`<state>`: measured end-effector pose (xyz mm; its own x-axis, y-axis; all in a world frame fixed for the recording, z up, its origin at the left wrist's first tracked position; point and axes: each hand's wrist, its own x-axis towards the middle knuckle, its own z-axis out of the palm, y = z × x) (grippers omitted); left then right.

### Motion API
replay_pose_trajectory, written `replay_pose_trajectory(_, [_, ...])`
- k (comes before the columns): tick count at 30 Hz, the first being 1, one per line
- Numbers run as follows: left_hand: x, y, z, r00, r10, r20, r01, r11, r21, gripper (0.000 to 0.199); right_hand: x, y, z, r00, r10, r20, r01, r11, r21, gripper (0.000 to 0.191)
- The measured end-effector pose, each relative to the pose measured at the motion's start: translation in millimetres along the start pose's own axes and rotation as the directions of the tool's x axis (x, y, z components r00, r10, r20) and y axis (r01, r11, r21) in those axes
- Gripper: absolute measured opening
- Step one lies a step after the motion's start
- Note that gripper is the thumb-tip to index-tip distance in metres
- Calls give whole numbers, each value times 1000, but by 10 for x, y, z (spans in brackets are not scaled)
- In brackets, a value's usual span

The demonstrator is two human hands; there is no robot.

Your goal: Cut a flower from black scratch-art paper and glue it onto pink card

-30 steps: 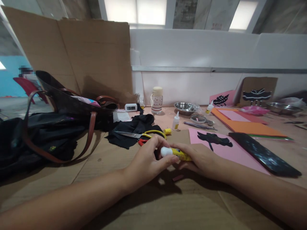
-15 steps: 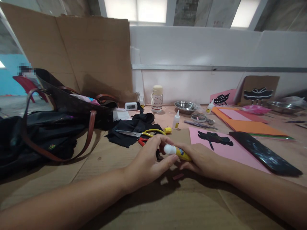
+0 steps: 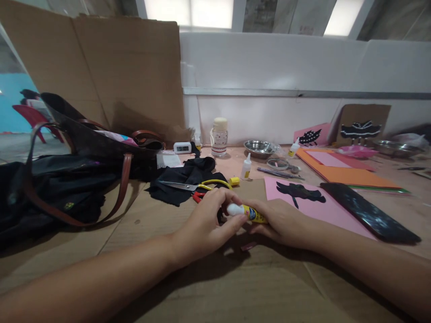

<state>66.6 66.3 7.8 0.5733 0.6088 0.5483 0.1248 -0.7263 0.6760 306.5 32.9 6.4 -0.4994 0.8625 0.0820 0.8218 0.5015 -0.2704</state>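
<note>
A yellow glue stick with its white end bare lies almost level in my right hand, which is closed round its body. The white end points left toward my left hand. My left hand is curled, thumb and fingers close to the white end, with a small dark bit showing between them; its kind is hidden. Just beyond the left fingers lie scissors with yellow and red handles, on black cloth. The yellow cap rests behind my hands. A black cut-out lies on pink paper to the right.
A black phone overlaps the pink paper. Small white glue bottles, a metal bowl and a water bottle stand farther back. Orange sheets lie at right. A handbag fills the left side. Cardboard covers the table.
The glue stick has turned slightly in my right hand, showing more of its blue label. My hands stay close together in nearly the same place; the view has shifted a little.
</note>
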Motion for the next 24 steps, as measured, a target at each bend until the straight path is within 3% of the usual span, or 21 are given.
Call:
replay_pose_trajectory(6, [29, -5, 9, 998, -68, 5, 68, 997, -29, 18, -17, -46, -10, 1000, 8, 24, -9, 999, 50, 53])
replay_pose_trajectory(15, [-57, -2, -23, 990, 138, 38, -140, 986, 90, 14, -33, -70, -57, 998, -61, 20, 58, 991, 117, 34])
replay_pose_trajectory(19, [-43, -81, 17, 995, 95, 36, -97, 993, 69, 35, -11, -86, -29, 988, 35, -153, -5, 981, 194, 25])
replay_pose_trajectory(22, [-17, -151, 35, 997, 37, 72, -44, 995, 91, 24, -9, -102, -70, 952, 158, -262, -72, 948, 310, 24])
replay_pose_trajectory(24, [5, -167, 19, 989, 24, 148, -45, 989, 142, 19, -29, -111, -138, 958, 182, -223, -86, 921, 381, 23])
